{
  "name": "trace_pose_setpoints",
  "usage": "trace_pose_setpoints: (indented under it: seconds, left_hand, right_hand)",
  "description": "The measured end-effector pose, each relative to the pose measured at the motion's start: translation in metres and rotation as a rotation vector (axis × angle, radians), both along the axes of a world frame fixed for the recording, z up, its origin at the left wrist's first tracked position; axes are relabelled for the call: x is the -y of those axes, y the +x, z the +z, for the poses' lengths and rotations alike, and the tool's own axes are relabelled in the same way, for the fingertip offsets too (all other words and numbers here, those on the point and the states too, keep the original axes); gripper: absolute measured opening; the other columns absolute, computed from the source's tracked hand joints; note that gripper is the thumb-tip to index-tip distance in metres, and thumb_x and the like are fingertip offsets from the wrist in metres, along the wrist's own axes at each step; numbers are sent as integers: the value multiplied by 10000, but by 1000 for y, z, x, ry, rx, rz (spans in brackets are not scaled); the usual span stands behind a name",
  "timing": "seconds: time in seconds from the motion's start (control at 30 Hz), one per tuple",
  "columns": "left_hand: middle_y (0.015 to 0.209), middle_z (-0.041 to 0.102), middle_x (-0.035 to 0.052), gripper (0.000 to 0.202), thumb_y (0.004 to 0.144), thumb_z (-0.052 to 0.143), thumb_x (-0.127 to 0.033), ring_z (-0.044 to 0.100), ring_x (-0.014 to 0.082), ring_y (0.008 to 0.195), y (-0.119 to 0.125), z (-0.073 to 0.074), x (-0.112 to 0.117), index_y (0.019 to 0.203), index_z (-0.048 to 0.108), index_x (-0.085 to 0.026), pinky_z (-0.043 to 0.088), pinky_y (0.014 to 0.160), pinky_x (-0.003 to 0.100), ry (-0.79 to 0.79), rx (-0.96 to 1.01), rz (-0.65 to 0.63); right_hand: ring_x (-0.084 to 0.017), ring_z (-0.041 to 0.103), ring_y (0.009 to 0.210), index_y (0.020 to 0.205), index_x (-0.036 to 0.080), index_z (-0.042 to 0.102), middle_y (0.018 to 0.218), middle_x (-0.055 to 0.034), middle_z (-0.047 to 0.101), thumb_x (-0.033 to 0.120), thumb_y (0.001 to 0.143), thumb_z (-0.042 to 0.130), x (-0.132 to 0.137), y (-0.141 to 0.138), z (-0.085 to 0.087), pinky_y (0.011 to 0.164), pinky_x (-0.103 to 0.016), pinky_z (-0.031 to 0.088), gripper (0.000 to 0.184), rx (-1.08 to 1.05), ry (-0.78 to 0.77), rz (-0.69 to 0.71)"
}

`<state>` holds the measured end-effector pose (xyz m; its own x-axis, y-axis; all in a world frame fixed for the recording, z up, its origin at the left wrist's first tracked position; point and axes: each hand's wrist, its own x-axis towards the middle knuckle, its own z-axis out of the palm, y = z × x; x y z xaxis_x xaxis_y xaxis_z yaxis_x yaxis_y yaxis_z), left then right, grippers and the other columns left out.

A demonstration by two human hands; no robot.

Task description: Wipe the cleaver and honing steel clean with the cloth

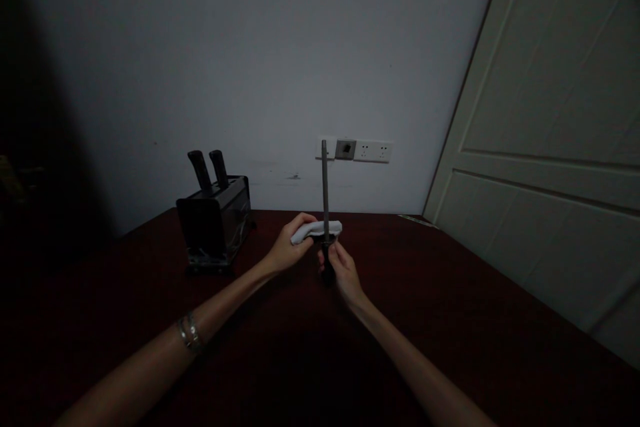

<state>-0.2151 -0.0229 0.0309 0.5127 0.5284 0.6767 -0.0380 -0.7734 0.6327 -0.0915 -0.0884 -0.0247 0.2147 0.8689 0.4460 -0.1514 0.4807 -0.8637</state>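
My right hand (344, 272) is closed round the black handle of a sharpening steel (325, 190), whose grey rod points straight up. My left hand (291, 245) grips a folded white cloth (316, 230) from the left side. The cloth lies against the lower part of the rod, just above the handle; whether it wraps fully round the rod I cannot tell. Something dark shows under the cloth, too dim to make out. To the left stands a knife block (213, 227) with two black handles sticking up from its top.
Both hands are above a dark red table (400, 267). Behind it is a pale wall with a row of sockets (373, 151). A white panelled door (540, 213) borders the right side. The far left is in deep shadow.
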Motion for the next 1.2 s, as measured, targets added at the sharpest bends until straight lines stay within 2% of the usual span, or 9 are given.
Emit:
trace_pose_setpoints:
  seconds: [0.17,0.33,0.6,0.73,0.9,0.97,1.1,1.13,1.2]
  left_hand:
    - [764,531,-18,225,688,477,-112,482,99,635,-5,-4,4,905,475,-170,376,573,199,56,2,76]
    - [842,575,5,258,694,476,-99,523,106,659,-9,-10,9,939,481,-179,400,587,210,139,49,127]
    - [810,597,-5,233,703,492,-116,568,120,699,-1,-29,24,924,480,-189,445,631,223,22,251,244]
    - [852,606,7,256,724,486,-107,584,124,729,2,-35,29,966,470,-191,461,661,235,39,255,280]
    - [1014,579,66,308,738,493,-95,566,175,950,-2,-35,30,1026,451,-194,447,831,325,253,128,273]
    - [1021,567,83,305,741,484,-90,556,184,968,-4,-35,31,1026,444,-190,445,837,340,352,94,241]
    - [1021,574,115,351,743,478,-110,542,215,989,-5,-31,36,1085,427,-171,444,809,357,666,-1,41]
    - [1023,578,117,360,746,476,-115,540,219,987,-4,-28,36,1098,424,-170,437,804,362,714,5,44]
    - [1013,587,107,351,760,468,-114,546,213,946,-3,-17,35,1104,426,-173,421,785,358,711,63,178]
  right_hand:
    - [-88,386,507,705,194,501,607,32,451,473,808,475,3,-4,4,471,-216,299,299,69,25,-44]
    - [-116,408,566,660,201,500,615,20,450,458,816,459,9,-7,10,536,-235,337,304,170,75,-127]
    - [-117,410,574,674,199,502,625,25,444,415,825,456,10,-9,11,539,-228,332,268,205,69,-169]
    - [-111,403,551,686,196,499,620,30,441,408,824,453,8,-4,9,526,-225,331,258,200,55,-200]
    - [-118,430,578,721,197,507,634,28,457,373,822,461,3,5,4,548,-225,350,208,209,57,-242]
    - [-127,452,612,756,197,523,658,22,483,343,810,477,1,8,2,569,-226,364,162,209,72,-264]
    - [-145,501,696,827,196,541,745,6,551,269,755,523,-3,12,3,636,-237,396,103,148,115,-271]
    - [-148,512,716,833,196,540,765,3,562,258,751,523,-3,12,4,659,-241,401,104,139,124,-270]
    - [-154,534,758,850,194,536,800,-6,580,258,762,516,-2,12,4,708,-254,408,110,144,125,-276]
